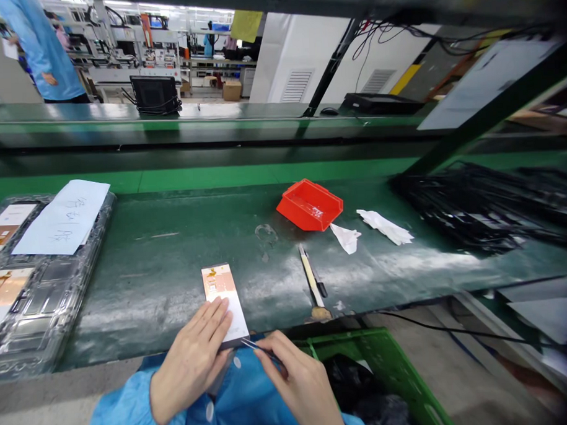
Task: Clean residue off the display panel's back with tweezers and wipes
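Note:
A flat phone display panel [232,313], white with a copper-coloured patch at its far end, lies at the bench's near edge. My left hand [197,345] rests its fingers together across the panel's left side, with the thumb at the near edge, holding it. In my right hand [296,370] is a pair of thin metal tweezers [249,344], pinched between thumb and fingers. The tweezers' tips are at the panel's near right corner; whether they touch it I cannot tell. A pale-handled tool [308,273] and a black-capped piece [321,287] lie to the right.
A red bin [311,205] stands beyond the tools, beside crumpled white wipes [384,226]. Clear plastic trays [58,288] with similar panels and a paper note [65,217] are at left. Black frames [464,212] pile up at right. Below the bench sits a green crate [391,370].

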Motion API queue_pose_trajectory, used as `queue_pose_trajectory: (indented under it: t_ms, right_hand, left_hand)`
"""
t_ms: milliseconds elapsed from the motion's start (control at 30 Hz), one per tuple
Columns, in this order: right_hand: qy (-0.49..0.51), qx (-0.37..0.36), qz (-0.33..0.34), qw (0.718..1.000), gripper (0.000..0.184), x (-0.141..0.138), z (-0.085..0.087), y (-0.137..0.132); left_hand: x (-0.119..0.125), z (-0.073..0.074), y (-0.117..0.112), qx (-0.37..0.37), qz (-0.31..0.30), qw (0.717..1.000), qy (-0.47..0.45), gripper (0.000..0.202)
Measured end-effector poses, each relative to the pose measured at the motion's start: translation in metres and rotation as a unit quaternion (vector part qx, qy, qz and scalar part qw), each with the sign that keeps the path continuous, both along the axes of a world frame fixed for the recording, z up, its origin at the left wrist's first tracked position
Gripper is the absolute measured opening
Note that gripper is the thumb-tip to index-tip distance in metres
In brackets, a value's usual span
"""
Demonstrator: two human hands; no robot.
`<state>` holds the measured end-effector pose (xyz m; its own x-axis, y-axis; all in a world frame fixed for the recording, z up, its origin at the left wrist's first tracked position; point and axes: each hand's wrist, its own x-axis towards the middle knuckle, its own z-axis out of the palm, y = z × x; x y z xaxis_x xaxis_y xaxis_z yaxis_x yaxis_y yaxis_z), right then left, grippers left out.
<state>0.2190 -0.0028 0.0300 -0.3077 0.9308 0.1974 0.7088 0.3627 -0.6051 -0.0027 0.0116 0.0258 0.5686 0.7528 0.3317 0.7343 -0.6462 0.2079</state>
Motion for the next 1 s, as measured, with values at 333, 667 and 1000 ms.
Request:
queue_pose_trajectory:
  t_ms: [333,667,1000]
  right_hand:
    - [-0.026,0.015,-0.001,1.0,0.027,-0.005,0.002,-0.002]
    - [0.055,-0.098,0.016,0.994,0.027,0.003,0.0,0.005]
    - [0.063,-0.071,-0.011,0.995,0.022,0.005,-0.003,-0.001]
  left_hand:
    - [0.002,0.002,0.001,-0.005,0.002,1.0,0.005,0.051]
    - [0.002,0.003,0.001,-0.001,0.002,1.0,0.01,0.051]
    - [0.001,0.001,0.0,0.009,0.001,1.0,0.004,0.049]
